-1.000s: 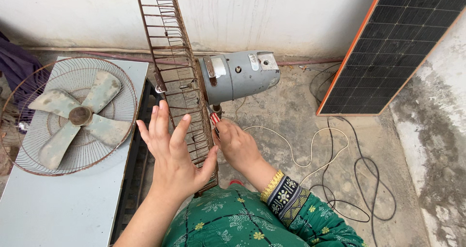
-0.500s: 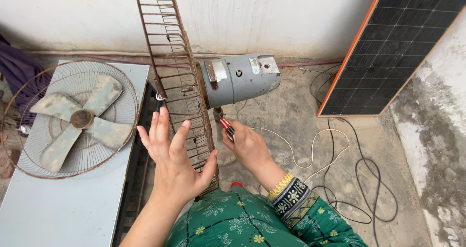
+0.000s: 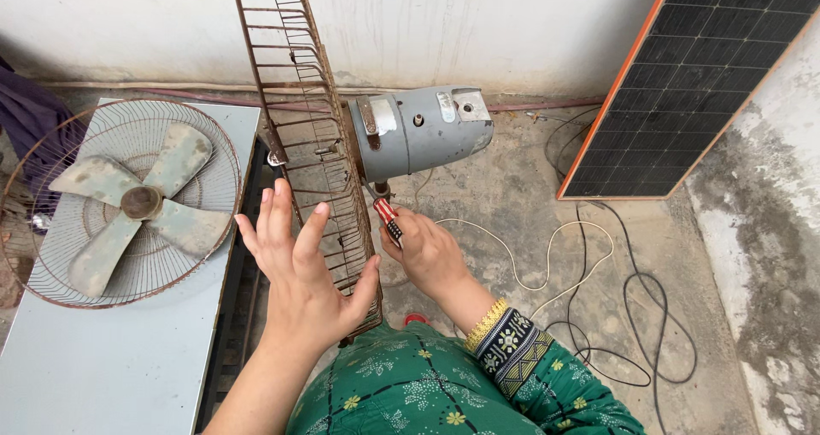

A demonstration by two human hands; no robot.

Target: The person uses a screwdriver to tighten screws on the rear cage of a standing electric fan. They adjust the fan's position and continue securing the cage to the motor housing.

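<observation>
A rusty wire fan guard (image 3: 301, 119) stands on edge, fixed to the front of a grey fan motor housing (image 3: 420, 129). My left hand (image 3: 303, 268) is flat against the guard's front face, fingers spread and thumb hooked round its lower rim. Behind the guard, just under the motor, my right hand (image 3: 427, 249) grips a screwdriver with a red and black handle (image 3: 388, 217), its tip pointing up toward the motor's underside.
A second wire guard with a dusty three-blade fan (image 3: 126, 197) lies on a pale metal box (image 3: 102, 358) at left. A solar panel (image 3: 700, 76) leans on the right wall. White and black cables (image 3: 598, 290) trail over the concrete floor.
My right hand has drawn back a little from the guard, bringing the screwdriver handle into view under the motor. The left hand stays pressed on the guard.
</observation>
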